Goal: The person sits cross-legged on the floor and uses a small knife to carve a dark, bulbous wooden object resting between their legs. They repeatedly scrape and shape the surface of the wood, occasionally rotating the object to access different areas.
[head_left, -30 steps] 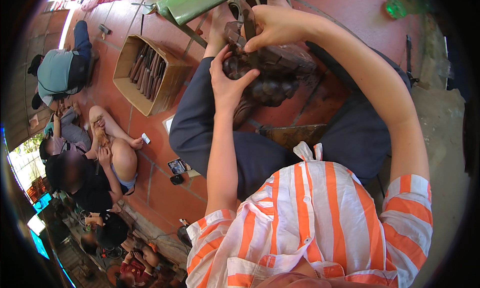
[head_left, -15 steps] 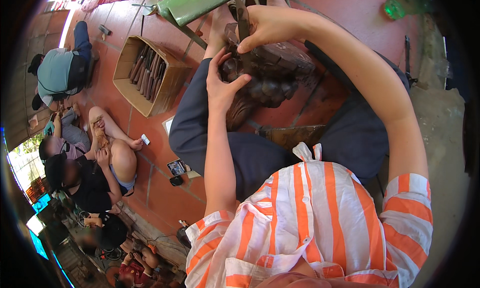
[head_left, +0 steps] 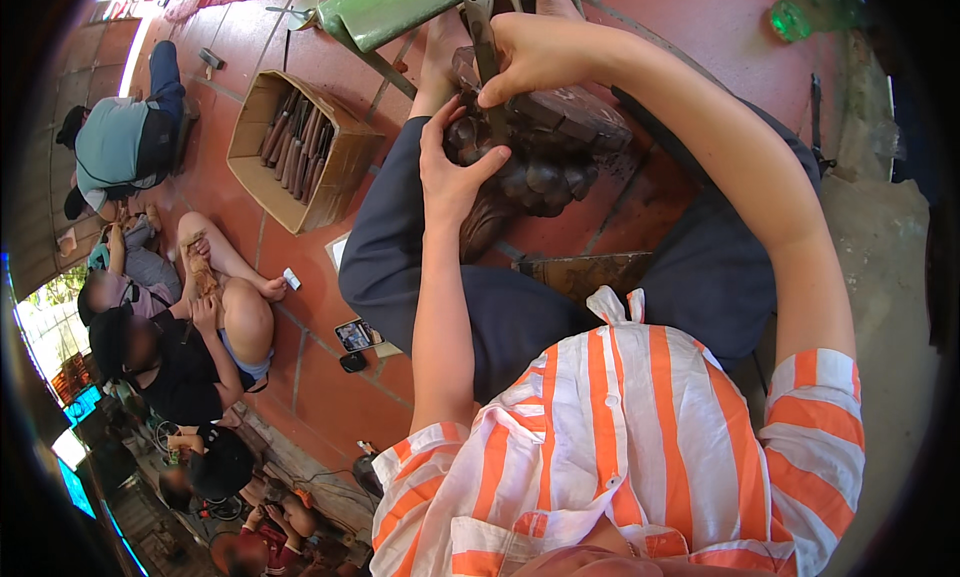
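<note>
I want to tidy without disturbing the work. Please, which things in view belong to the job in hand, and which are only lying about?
Job in hand:
- dark carving, at the left hand
- long tool in the right hand
- probably the handled tools in the cardboard box

Lying about:
- green bottle
- phone

Left forearm [head_left: 443, 317]: rises nearly upright, bare, to a roughly straight wrist. Left hand [head_left: 452, 180]: thumb [head_left: 490, 164] extends rightward, well apart from the raised fingers, which curve inward at their tips. Right arm [head_left: 800, 237]: bends at the elbow, its forearm slanting up and leftward. Right hand [head_left: 535, 52]: lies farther forward than the left, fingers curled in a grip, thumb angled down and leftward.
</note>
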A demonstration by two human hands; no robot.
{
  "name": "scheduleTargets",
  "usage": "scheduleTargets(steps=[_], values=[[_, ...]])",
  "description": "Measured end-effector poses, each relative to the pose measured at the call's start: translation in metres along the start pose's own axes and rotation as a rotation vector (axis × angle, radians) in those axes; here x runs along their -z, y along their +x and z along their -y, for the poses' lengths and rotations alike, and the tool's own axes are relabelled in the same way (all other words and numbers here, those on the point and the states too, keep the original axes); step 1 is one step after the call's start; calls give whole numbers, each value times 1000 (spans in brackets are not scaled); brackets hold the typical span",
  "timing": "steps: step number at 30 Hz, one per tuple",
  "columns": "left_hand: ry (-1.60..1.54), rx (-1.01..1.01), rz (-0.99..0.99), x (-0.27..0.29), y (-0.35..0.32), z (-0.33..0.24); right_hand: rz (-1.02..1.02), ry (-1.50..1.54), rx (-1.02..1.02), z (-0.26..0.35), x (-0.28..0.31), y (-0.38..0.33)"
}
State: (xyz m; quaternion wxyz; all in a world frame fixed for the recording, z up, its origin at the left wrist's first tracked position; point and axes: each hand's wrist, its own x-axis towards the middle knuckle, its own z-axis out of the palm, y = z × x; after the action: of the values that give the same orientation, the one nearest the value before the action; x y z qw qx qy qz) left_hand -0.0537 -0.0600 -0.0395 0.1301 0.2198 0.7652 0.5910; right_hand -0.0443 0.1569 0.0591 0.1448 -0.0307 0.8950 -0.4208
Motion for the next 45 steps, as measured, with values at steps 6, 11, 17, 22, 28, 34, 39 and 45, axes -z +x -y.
scheduleTargets(steps=[6,11,17,22,28,34,39,45], values=[[124,3,-90,-14,1,0,-41,-119,15,8,7,-4],[-58,11,43,0,0,2,-1,-2,15,0,3,2],[172,22,-100,-15,3,0,-43,-76,31,6,6,2],[23,-27,-4,-2,-3,3,-11,-20,193,11,1,2],[94,15,-137,-18,1,-1,36,57,59,0,6,17],[-80,2,14,1,-4,2,39,-185,145,18,1,12],[42,10,-100,-16,-1,-2,91,33,24,4,10,16],[-109,16,-28,0,-4,-2,108,-75,81,16,2,12]])
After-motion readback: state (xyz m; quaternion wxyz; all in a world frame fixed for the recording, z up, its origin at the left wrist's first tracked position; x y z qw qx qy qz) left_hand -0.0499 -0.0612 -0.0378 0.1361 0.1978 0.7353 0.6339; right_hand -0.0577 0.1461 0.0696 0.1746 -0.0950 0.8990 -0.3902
